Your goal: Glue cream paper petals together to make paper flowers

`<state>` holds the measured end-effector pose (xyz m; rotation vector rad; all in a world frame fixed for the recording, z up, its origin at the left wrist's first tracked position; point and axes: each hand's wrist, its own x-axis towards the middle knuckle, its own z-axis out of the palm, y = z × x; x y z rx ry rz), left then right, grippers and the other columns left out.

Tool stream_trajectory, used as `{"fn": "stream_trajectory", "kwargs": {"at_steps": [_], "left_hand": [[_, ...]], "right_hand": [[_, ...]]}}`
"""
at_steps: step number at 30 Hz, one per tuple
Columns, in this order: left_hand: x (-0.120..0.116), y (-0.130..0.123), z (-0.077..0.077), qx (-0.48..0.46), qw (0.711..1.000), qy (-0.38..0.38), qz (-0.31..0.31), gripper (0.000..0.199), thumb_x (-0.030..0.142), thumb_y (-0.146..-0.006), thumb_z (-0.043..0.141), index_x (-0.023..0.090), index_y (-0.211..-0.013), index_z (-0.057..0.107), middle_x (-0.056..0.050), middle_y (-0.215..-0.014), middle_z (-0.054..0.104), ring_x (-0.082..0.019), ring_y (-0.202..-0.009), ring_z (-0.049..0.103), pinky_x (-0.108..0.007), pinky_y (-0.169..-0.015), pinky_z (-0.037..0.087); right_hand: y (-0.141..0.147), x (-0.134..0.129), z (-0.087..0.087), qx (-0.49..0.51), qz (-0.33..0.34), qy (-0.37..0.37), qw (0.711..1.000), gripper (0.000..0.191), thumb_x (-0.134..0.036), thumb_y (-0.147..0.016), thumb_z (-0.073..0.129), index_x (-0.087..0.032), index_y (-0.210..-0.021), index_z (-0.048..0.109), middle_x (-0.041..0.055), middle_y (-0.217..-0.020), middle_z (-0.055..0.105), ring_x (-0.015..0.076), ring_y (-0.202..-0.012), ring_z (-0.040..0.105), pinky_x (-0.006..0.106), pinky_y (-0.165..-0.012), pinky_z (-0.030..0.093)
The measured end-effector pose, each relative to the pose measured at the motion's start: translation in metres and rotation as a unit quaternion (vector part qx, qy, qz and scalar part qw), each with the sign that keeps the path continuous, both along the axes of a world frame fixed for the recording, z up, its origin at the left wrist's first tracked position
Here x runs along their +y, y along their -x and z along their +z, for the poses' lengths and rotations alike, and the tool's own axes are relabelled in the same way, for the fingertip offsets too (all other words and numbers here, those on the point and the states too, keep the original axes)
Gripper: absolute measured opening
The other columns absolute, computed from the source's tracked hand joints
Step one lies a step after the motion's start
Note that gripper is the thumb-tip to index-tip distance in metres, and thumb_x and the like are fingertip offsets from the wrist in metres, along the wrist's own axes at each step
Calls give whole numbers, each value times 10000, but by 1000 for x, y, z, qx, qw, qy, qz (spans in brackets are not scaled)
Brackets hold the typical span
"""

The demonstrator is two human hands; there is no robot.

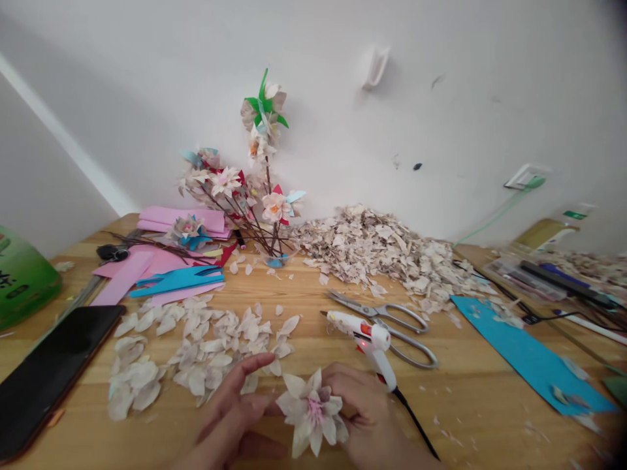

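A handmade flower (313,412) with pale, pointed petals and a pink centre faces up at the bottom middle. My right hand (365,408) is closed on it from behind; the grip itself is hidden by the petals. At the flower's left side is my left hand (240,411), fingers spread and apart, one fingertip close to the petals. Loose pale petals (196,349) lie on the wooden table just beyond my left hand. A white glue gun (365,333) with a small red light rests beyond my right hand, beside silver scissors (392,320).
A heap of dried petals (377,241) lies along the wall. Finished flowers on twigs (225,183) stand in a clear cup (277,258). At left are a black phone (53,372), pink paper (181,219) and blue strips (176,281); at right, a blue sheet (519,352). The gun's cord (416,424) runs rightward.
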<state>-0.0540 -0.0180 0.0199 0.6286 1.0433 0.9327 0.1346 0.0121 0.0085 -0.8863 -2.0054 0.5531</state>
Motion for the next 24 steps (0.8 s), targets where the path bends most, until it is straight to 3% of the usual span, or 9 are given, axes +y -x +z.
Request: {"fn": "stream_trajectory", "kwargs": {"at_steps": [5, 11, 17, 20, 24], "left_hand": [[3, -1, -5, -41, 999, 4, 5, 585, 364, -677, 630, 218, -1203, 418, -53, -791, 720, -275, -781, 651, -404, -654, 491], [3, -3, -6, -6, 1000, -29, -5, 555, 363, -682, 619, 258, -1193, 428, -48, -815, 713, -267, -753, 649, -397, -622, 500], [1, -3, 10, 18, 1000, -14, -14, 619, 335, -655, 655, 272, -1225, 424, -24, -820, 704, -254, -816, 628, -370, -689, 484], [3, -4, 10, 4, 1000, -27, -15, 780, 315, -635, 695, 240, -1314, 319, -46, -833, 711, -252, -852, 621, -342, -678, 474], [8, -7, 2, -16, 999, -49, 8, 936, 308, -616, 739, 219, -1362, 182, -66, -804, 726, -225, -749, 629, -305, -567, 478]], "right_hand": [[-1, 0, 2, -25, 2, -6, 1000, 300, -184, -851, 477, -197, -556, 528, 4, -565, 585, 114, -508, 531, 200, -457, 378], [-2, -1, 5, -35, -2, 21, 999, 273, -156, -809, 513, -196, -539, 515, -4, -549, 572, 112, -498, 515, 202, -450, 352], [0, -1, 0, 4, -27, 152, 988, 236, -192, -722, 610, -197, -516, 495, -40, -519, 507, 108, -492, 461, 203, -460, 330], [5, 1, -6, 115, -18, 308, 944, 196, -241, -643, 692, -198, -538, 531, -50, -535, 521, 109, -502, 469, 201, -473, 369], [11, 1, -7, 274, 32, 513, 813, 255, -273, -515, 797, -189, -686, 627, -34, -631, 606, 110, -536, 524, 204, -489, 431]]}}
